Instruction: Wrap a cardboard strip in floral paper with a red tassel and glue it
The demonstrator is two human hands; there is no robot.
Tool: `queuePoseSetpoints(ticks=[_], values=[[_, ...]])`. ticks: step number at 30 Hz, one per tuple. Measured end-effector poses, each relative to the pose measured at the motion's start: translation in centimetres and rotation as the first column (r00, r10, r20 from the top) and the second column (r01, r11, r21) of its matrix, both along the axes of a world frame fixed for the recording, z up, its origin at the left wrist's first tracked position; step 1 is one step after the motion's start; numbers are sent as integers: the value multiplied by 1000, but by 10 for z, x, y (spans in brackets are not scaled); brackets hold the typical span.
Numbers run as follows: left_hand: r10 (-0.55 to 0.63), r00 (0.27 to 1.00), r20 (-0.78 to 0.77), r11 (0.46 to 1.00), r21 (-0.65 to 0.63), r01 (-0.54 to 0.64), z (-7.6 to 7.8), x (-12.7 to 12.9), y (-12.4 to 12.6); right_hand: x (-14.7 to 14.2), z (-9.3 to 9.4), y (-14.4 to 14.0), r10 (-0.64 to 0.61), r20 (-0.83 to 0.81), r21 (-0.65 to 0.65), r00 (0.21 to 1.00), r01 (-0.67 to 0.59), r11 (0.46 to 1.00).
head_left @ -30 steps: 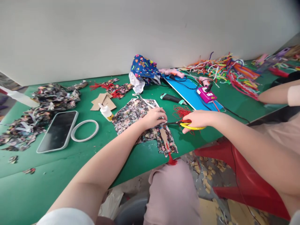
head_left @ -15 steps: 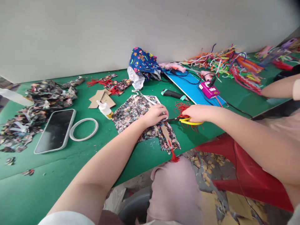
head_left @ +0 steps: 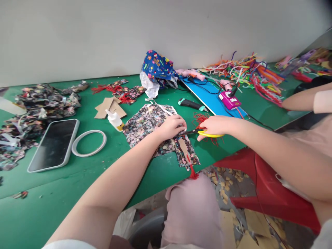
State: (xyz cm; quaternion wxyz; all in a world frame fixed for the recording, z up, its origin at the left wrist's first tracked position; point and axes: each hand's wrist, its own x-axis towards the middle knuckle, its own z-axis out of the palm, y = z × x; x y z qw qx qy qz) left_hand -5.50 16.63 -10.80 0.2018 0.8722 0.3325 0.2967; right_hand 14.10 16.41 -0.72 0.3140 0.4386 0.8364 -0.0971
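Note:
A dark floral cloth (head_left: 141,122) lies on the green table in front of me. My left hand (head_left: 172,127) rests on its right part with the fingers bent over the edge, gripping the cloth there; the fingertips are partly hidden. Scissors with yellow handles (head_left: 210,134) are in my right hand (head_left: 214,125), their dark blades pointing left to the cloth beside my left fingers. Below the blades is a floral-covered strip with bare brown card (head_left: 183,147) in its middle and a red tassel (head_left: 193,172) hanging at the table edge. Red cords (head_left: 199,118) lie behind my right hand.
Leftward are a glue bottle (head_left: 114,121), brown card pieces (head_left: 105,109), a white tape ring (head_left: 75,147), a phone (head_left: 54,145) and floral scraps (head_left: 49,100). Behind lie a utility knife (head_left: 190,103), blue board (head_left: 207,93) and purple power socket (head_left: 229,100). Another person's arm (head_left: 306,95) reaches in at right.
The view has shifted slightly, so the phone and tape ring sit further left. My right thumb now shows below the yellow handle. The cloth and my left hand stay nearly in place.

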Motion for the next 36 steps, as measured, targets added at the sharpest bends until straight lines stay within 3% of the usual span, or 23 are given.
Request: queuePoseSetpoints(ticks=[11, 18, 25, 32, 36], values=[[0, 1000, 19, 1000, -22, 1, -1, 0, 1, 2, -7, 7, 30, 79, 106, 996, -39, 994], [5, 999, 39, 999, -36, -3, 1, 0, 0, 5, -8, 5, 93, 70, 101, 993, -100, 990], [7, 998, 56, 999, -46, -4, 0, 0, 0, -4, -4, 1, 69, 62, 124, 996, -76, 989], [15, 998, 59, 998, -60, -12, 2, 0, 0, -8, -6, 2, 32, 77, 229, 997, -49, 972], [13, 998, 60, 998, -59, -9, 2, 0, 0, -7, -7, 0, 102, 58, 262, 993, -114, 958]])
